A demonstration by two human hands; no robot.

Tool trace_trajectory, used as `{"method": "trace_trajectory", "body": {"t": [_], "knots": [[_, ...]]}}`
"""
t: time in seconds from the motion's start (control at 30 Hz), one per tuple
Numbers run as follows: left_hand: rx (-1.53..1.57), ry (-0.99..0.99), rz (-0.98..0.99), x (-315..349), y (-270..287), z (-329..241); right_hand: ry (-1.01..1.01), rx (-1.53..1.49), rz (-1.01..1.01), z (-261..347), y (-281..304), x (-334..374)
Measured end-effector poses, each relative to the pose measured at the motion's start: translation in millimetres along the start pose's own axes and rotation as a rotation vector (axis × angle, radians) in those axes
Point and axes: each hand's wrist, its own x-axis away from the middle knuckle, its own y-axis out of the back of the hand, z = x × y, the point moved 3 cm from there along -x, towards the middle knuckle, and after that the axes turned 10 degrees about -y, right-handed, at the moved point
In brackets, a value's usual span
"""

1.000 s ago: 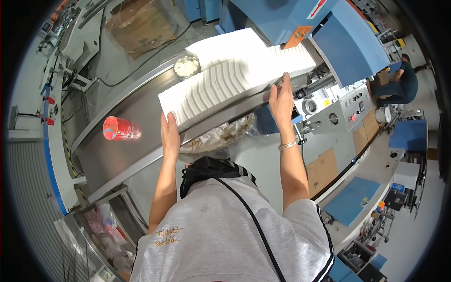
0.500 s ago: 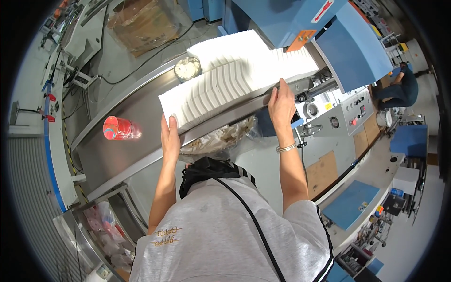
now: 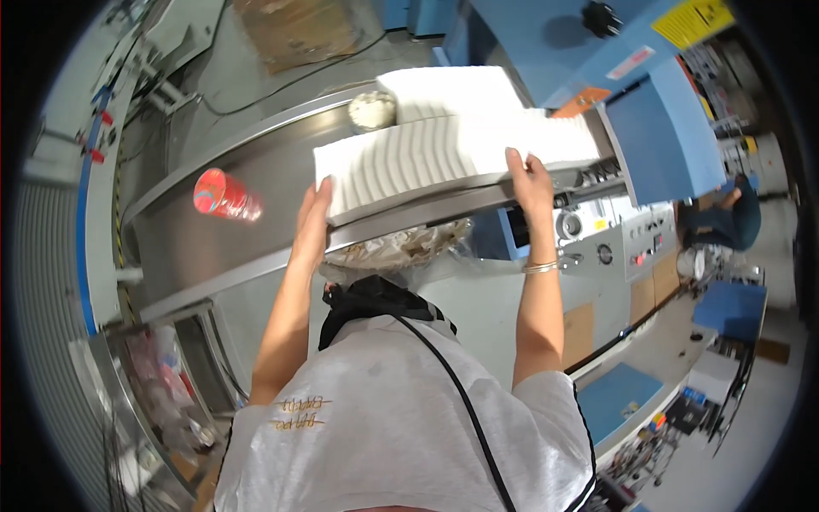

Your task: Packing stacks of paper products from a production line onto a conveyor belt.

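While the long white stack (image 3: pixel 418 166) lies on the metal desk (image 3: pixel 188 243), the person's two bare hands are set against it. The left hand (image 3: pixel 315 209) is at the stack's left end, its fingers straight and its thumb apart, flat against the end rather than wrapped around it. The right hand (image 3: pixel 532 186) is at the stack's near side toward the right end, loosely spread, thumb and fingers apart; the motion blur makes it hard to tell whether its fingertips press in or only rest there. Bracelets (image 3: pixel 541 267) circle that wrist.

A second white block (image 3: pixel 456 92) lies right behind the stack, and a round tub of pale pieces (image 3: pixel 372 111) stands behind the stack's left part, beside that block. Well to the left of the stack is a red container (image 3: pixel 223 194) on the same desk. To the right of the stack, a blue machine (image 3: pixel 670 132) rises, an orange bracket (image 3: pixel 583 101) just behind the stack's right end. In front of the stack, below the desk's edge, hangs a crumpled plastic bag (image 3: pixel 401 247). Far off to the stack's right, a co-worker (image 3: pixel 744 218) bends forward.
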Motion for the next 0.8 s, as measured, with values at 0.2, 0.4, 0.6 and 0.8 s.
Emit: {"method": "trace_trajectory", "body": {"t": [0.2, 0.4, 0.6, 0.8], "knots": [[-0.161, 0.146, -0.026, -19.1, 2.2, -8.2, -0.199, 0.043, 0.404, 41.0, 17.7, 10.8], [-0.19, -0.034, 0.24, -28.8, -3.0, -19.1, -0.263, 0.103, 0.517, 53.4, 14.9, -0.2], [-0.152, -0.097, 0.297, -32.6, 26.0, -23.3, -0.23, 0.18, 0.67, 74.1, -12.6, 28.1], [-0.242, -0.065, 0.163, -14.3, 139.6, -19.9, -0.047, 0.231, 0.729, 128.3, -82.7, 116.0]]}}
